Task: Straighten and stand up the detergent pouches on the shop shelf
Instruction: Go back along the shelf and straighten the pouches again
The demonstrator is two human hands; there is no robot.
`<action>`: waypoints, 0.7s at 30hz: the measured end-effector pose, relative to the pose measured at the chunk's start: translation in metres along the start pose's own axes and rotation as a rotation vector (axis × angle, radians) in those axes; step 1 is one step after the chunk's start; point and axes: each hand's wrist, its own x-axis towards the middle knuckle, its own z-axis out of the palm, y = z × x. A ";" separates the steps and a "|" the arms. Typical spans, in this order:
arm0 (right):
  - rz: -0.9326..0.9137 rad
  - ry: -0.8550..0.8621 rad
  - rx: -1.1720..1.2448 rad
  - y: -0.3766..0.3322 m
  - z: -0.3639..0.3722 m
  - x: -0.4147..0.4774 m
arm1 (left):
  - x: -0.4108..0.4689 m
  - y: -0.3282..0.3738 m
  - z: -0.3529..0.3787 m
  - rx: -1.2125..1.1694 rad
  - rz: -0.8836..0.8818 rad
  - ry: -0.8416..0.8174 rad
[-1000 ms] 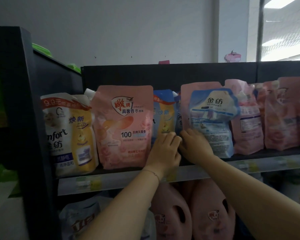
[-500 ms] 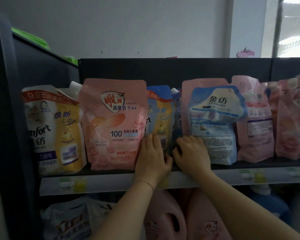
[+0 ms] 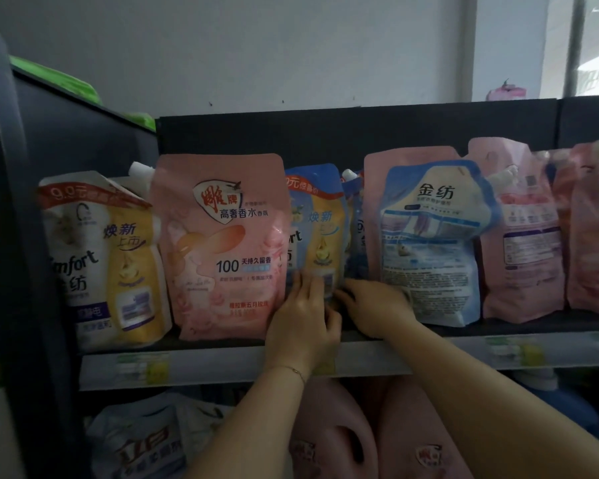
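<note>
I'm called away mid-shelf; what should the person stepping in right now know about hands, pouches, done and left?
Left hand: fingers flat on the blue-and-yellow pouch, low on its front.
Right hand: fingers at the base of the narrow blue pouch; grip unclear.
Done: white-and-yellow pouch and big pink pouch stand upright, facing out.
Left: probably square up the two middle pouches, tucked behind their neighbours; the light-blue pouch sags at its top.
</note>
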 end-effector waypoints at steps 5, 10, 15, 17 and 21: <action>0.051 -0.005 0.050 0.002 -0.002 0.001 | -0.002 0.002 -0.002 0.006 0.031 0.001; 0.212 0.035 0.047 -0.004 -0.004 -0.002 | 0.000 0.005 -0.002 0.000 0.093 0.006; 0.378 0.191 0.073 -0.006 -0.005 -0.016 | 0.003 0.003 0.001 0.049 0.014 -0.013; 0.355 0.274 0.087 -0.006 -0.004 -0.019 | 0.003 0.002 0.000 0.027 -0.020 -0.080; 0.141 0.465 0.086 -0.008 -0.001 -0.027 | 0.006 0.005 -0.004 0.060 0.001 -0.118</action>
